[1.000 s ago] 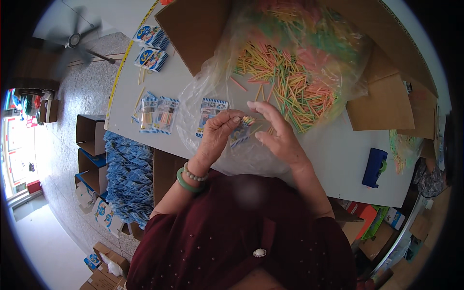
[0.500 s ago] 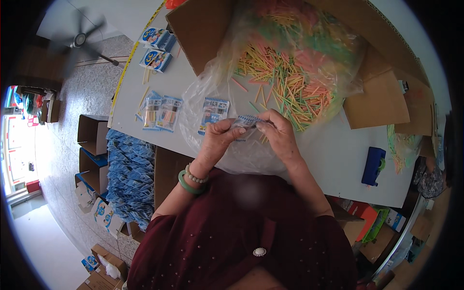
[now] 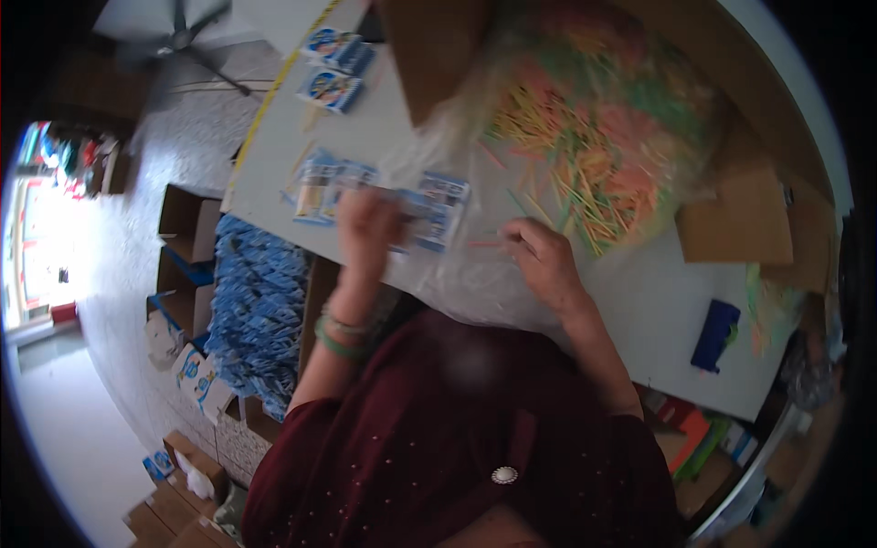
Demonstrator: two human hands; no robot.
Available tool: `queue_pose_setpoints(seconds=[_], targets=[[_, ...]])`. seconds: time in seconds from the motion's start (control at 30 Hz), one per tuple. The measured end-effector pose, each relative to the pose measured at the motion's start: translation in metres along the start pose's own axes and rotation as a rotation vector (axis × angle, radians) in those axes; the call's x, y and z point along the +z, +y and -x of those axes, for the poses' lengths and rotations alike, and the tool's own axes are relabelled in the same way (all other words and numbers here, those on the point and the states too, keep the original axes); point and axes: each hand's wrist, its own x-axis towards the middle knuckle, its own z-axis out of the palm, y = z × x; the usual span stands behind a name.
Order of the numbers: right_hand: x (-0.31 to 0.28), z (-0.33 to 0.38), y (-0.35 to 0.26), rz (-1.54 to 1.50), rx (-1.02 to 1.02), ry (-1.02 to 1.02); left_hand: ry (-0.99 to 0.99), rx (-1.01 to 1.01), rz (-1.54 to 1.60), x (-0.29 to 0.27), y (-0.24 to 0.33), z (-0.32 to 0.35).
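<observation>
My left hand point(image 3: 368, 228), smeared by motion, has its fingers closed on a small blue-and-white packet point(image 3: 411, 199). Beside it, another blue packet point(image 3: 445, 212) lies on clear plastic, and two more filled packets point(image 3: 316, 190) rest to the left. My right hand point(image 3: 548, 262) is in a pinch, with a thin pink stick point(image 3: 484, 244) at its fingertips. Ahead of that hand, many thin pastel sticks point(image 3: 585, 173) in pink, yellow and green spill from a large clear plastic bag point(image 3: 676, 137).
Stacked blue-and-white packs point(image 3: 331, 89) stand at the table's far left. A carton flap point(image 3: 735, 224) and a dark blue tape dispenser point(image 3: 715, 335) are on the right. Left below the table edge, a carton holds many blue packets point(image 3: 256, 310). A fan point(image 3: 181, 39) stands far left.
My hands have moved apart. The left went leftward with the packet, while the right stayed near the sticks and now has a pink stick at its fingertips. The whole view has shifted slightly.
</observation>
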Motion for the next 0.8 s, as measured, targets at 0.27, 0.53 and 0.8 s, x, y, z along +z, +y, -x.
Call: queue_pose_setpoints(seconds=[0.27, 0.53, 0.8], targets=[[-0.033, 0.018, 0.031, 0.663, -0.157, -0.092, 0.323, 0.765, -1.391, -0.021, 0.005, -0.047], [-0.031, 0.007, 0.021, 0.669, -0.273, -0.234, -0.893, 0.727, -0.757, 0.076, -0.012, 0.043], [-0.029, -0.024, 0.039, 0.66, -0.268, -0.223, -1.045, 0.633, -0.789, 0.072, -0.013, 0.043]])
